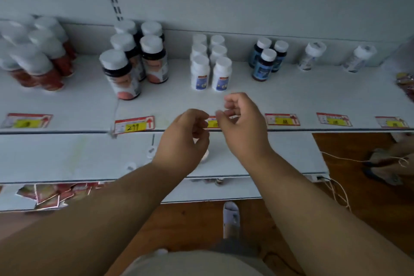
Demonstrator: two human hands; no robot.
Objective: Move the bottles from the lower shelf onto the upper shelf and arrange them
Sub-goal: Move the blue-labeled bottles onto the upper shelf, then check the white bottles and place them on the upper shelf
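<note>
Both grips loose and empty: left hand [183, 132] and right hand [242, 119] with fingers lightly curled, held close together above the front edge of the upper shelf [302, 96], touching nothing. Bottles standing in capped clusters on that shelf: red bottles [44, 67] far left, dark bottles [132, 65] next, white bottles [210, 67] just beyond the hands, blue bottles [267, 60] to the right, then two single bottles [313, 56]. Lower shelf [67, 154] below, with one pale round object, perhaps a bottle, mostly hidden under the left hand. Probably light, rigid plastic with smooth sides, easily toppled when packed tight. Best taken around the body below the cap, or by the cap from above.
</note>
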